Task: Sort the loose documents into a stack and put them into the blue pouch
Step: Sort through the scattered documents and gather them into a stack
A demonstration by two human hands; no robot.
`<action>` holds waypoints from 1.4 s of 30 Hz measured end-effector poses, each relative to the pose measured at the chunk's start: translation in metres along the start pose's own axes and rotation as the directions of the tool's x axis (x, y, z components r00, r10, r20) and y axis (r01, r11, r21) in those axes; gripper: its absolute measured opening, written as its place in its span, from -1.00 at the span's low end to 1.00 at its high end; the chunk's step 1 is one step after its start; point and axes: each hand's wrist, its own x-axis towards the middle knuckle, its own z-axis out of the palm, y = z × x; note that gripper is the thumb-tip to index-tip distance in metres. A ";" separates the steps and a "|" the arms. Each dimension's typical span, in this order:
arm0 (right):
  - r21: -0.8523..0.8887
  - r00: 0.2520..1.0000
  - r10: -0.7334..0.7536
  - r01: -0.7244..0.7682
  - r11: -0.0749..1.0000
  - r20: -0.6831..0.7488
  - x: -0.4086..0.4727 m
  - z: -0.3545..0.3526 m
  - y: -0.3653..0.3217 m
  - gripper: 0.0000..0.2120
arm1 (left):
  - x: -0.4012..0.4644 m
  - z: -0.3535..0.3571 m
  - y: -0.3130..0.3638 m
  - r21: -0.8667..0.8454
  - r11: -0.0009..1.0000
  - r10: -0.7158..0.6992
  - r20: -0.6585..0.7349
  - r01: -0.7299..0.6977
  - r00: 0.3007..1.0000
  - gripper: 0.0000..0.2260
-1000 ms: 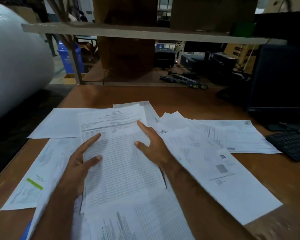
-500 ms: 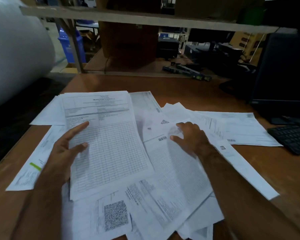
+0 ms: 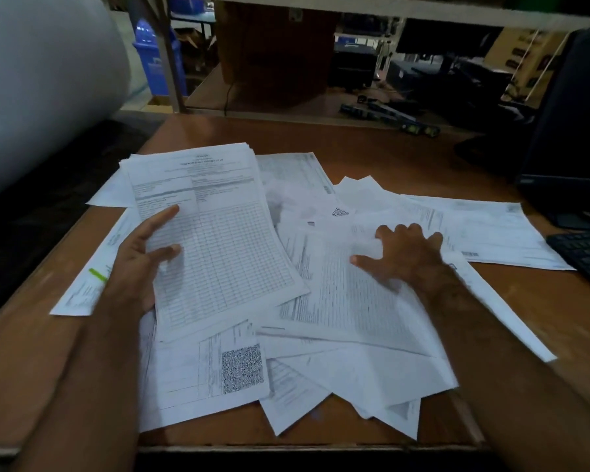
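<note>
Head view: left hand (image 3: 135, 264) pinching gridded stack (image 3: 215, 240) at its left edge; right hand (image 3: 406, 257) spread on loose sheets (image 3: 348, 301).

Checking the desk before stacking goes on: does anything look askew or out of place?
Yes. The loose sheets lie fanned at mixed angles, and several corners overhang the desk's near edge. No blue pouch shows.
</note>
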 end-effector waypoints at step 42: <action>0.760 0.873 -0.370 0.468 0.451 -0.317 -0.004 0.000 -0.117 -0.26 | -0.005 0.023 0.042 0.263 0.964 -0.082 0.113 0.050 0.990 -0.15</action>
